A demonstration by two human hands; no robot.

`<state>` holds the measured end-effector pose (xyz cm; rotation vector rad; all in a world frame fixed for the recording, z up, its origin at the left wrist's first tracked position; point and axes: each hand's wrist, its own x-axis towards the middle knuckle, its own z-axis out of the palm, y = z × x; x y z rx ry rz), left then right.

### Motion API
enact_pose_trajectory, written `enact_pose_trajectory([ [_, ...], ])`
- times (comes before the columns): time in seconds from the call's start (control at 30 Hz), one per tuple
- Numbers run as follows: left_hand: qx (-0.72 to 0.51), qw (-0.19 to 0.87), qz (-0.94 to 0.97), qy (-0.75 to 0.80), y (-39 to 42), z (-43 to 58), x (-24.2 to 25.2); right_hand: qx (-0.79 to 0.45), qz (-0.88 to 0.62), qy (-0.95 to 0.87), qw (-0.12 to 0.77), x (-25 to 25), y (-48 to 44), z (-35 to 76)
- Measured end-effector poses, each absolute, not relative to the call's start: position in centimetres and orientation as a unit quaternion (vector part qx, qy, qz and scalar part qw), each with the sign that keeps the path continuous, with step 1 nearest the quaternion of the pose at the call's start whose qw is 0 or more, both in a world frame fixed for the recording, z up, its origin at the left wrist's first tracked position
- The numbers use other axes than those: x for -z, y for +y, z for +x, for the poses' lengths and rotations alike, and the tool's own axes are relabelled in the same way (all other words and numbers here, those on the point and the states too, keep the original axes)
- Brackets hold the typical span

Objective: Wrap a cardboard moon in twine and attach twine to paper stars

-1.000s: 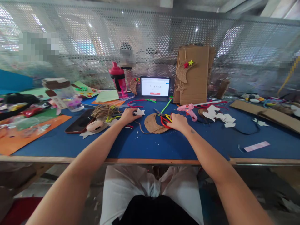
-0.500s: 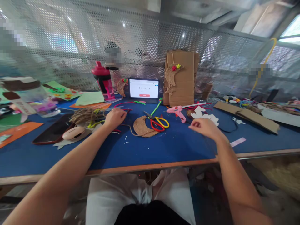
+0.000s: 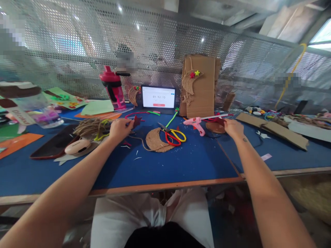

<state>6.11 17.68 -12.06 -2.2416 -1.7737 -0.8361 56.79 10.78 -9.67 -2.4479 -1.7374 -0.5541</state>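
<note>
Fingers of the left hand [image 3: 120, 130] pinch a flat dark red star [image 3: 137, 121]; those of the right hand [image 3: 234, 128] hold a dark red piece [image 3: 221, 121] by a round brown disc [image 3: 215, 128]. Between, on the blue table [image 3: 186, 167], red-and-yellow-handled scissors [image 3: 168, 131] overlap a tan textured crescent [image 3: 152, 140], near a pink glue gun [image 3: 194, 122].

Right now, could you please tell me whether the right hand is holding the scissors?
No, the scissors lie partly over the brown crescent, apart from the right hand.
</note>
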Motion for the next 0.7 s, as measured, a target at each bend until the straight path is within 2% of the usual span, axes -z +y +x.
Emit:
enact_pose_trajectory([
  [0.17,0.280,0.083,-0.750,-0.593,17.6,6.4,12.0,0.170,-0.814,-0.552,0.065,9.9,12.2,56.9],
  [0.33,0.286,0.075,-0.750,-0.592,17.5,6.4,11.9,0.215,-0.778,-0.564,0.178,12.0,12.2,56.1],
  [0.4,0.284,0.071,-0.751,-0.592,17.5,6.4,11.9,0.219,-0.765,-0.572,0.198,12.4,12.0,55.8],
  [0.57,0.269,0.077,-0.748,-0.602,17.4,6.4,11.7,0.225,-0.750,-0.590,0.198,12.9,11.6,55.7],
  [0.7,0.270,0.075,-0.742,-0.609,17.0,6.4,11.6,0.210,-0.705,-0.662,0.147,13.1,10.9,56.3],
])
